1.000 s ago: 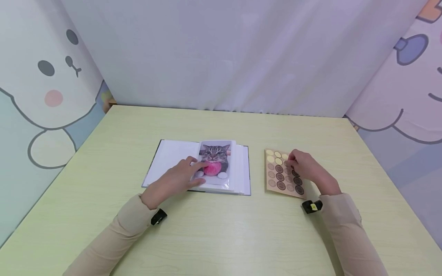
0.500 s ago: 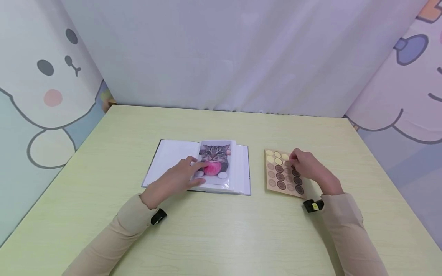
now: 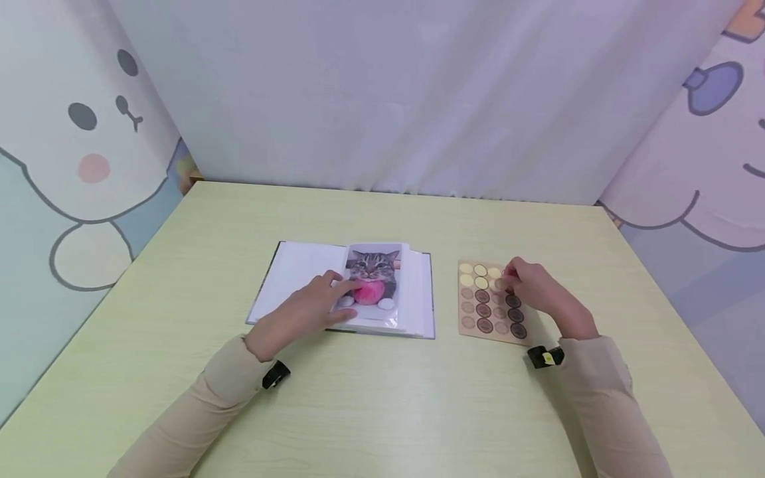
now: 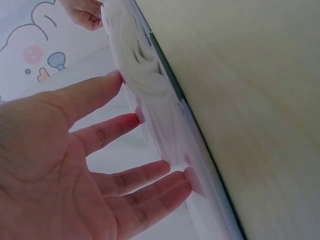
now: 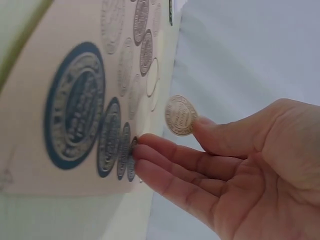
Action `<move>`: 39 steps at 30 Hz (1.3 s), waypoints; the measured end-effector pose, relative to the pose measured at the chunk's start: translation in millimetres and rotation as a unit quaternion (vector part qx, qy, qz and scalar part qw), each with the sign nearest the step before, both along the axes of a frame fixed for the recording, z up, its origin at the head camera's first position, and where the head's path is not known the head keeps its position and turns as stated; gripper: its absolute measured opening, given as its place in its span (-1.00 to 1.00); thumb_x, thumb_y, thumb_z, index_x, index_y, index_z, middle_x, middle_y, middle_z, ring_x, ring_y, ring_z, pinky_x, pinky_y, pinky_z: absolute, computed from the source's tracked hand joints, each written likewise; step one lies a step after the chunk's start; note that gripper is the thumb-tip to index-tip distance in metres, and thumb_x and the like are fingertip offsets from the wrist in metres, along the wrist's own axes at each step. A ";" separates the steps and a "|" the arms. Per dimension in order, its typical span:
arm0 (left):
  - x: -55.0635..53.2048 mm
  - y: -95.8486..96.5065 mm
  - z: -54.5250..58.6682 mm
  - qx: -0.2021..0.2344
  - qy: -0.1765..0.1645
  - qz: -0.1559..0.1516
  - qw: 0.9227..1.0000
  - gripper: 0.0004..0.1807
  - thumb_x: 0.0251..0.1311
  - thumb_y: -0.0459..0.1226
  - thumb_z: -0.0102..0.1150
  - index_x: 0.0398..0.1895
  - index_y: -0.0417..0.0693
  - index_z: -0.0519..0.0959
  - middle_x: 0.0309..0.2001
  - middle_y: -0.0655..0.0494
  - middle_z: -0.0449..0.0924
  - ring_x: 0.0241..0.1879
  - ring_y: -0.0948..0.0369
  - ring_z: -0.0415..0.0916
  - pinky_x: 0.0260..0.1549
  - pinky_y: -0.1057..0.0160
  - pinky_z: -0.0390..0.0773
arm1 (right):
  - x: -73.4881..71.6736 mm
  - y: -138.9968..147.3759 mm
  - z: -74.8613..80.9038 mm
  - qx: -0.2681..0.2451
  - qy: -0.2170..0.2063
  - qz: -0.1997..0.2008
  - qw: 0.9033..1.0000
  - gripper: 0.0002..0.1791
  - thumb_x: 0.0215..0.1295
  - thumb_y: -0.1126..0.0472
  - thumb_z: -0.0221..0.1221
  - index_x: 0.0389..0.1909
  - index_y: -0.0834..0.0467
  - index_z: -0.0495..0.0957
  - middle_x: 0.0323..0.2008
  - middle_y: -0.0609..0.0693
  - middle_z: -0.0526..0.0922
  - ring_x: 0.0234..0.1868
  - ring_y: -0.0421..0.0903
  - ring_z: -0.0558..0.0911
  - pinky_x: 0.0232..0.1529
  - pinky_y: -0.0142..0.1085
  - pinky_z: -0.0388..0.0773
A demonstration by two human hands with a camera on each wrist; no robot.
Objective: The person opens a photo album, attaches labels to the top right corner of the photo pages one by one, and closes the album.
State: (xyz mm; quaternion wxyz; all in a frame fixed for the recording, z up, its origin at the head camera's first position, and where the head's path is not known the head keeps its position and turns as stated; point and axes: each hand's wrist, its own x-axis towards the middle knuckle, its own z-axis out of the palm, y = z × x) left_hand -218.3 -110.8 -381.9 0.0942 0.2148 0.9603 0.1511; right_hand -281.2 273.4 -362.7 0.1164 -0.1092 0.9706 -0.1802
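A photo album (image 3: 299, 275) lies spread out on the table, with a cat photo (image 3: 373, 265) in its right-hand page sleeve. My left hand (image 3: 305, 309) rests on that page, fingers extended; in the left wrist view the fingertips (image 4: 127, 120) touch the pages' edge. To the right is a brown sheet of round stickers (image 3: 484, 315), its upper spots pale yellow and bare. Over the sheet's upper right corner, my right hand (image 3: 534, 285) pinches one round sticker (image 5: 181, 115) at the thumb tip, off the sheet. The index finger's grip is partly hidden.
The light wood table (image 3: 382, 398) reaches back to a white curtain (image 3: 382, 99). Cartoon-printed cloths (image 3: 89, 199) hang on both sides. A black wrist device (image 3: 276, 375) sits at each cuff.
My right hand has shifted slightly right, and the sticker sheet now lies flatter on the table. The sticker at the right fingertips shows clear of the sheet. My left hand stays put.
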 end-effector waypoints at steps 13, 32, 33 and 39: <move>-0.4 1.4 -1.1 -0.004 -0.006 0.008 1.000 -0.36 0.22 0.01 0.10 0.36 0.11 0.26 0.19 -0.20 0.29 0.09 -0.09 0.36 -0.11 -0.04 0.54 | -13.8 -42.6 20.4 -0.027 -0.011 0.060 0.998 -0.85 0.35 0.25 0.03 -0.22 0.28 0.44 -0.29 0.18 0.56 -0.34 -0.06 0.50 -0.35 -0.27 0.45; 0.2 3.1 -2.9 -0.019 0.002 0.003 1.000 -0.36 0.22 0.02 0.10 0.36 0.12 0.25 0.20 -0.21 0.29 0.07 -0.09 0.38 -0.01 -0.02 0.50 | -56.4 -157.2 10.1 -0.108 0.008 0.110 0.988 -0.92 0.28 0.33 0.12 -0.24 0.23 0.49 -0.29 0.10 0.57 -0.27 -0.05 0.49 -0.21 -0.28 0.49; 0.0 3.1 -2.9 -0.021 0.003 0.003 1.000 -0.36 0.22 0.02 0.09 0.36 0.12 0.25 0.20 -0.21 0.29 0.07 -0.09 0.38 -0.01 -0.02 0.50 | -58.9 -159.4 8.4 -0.104 0.006 0.109 0.989 -0.92 0.28 0.32 0.12 -0.24 0.23 0.49 -0.29 0.10 0.57 -0.26 -0.05 0.49 -0.20 -0.28 0.49; -1.0 3.8 -3.3 -0.022 -0.006 0.009 1.000 -0.35 0.23 0.03 0.08 0.37 0.14 0.24 0.22 -0.21 0.28 0.09 -0.10 0.36 0.00 -0.04 0.49 | -67.9 -163.8 0.1 -0.087 -0.005 0.105 0.991 -0.90 0.29 0.35 0.09 -0.21 0.25 0.49 -0.25 0.13 0.58 -0.22 -0.04 0.51 -0.16 -0.26 0.49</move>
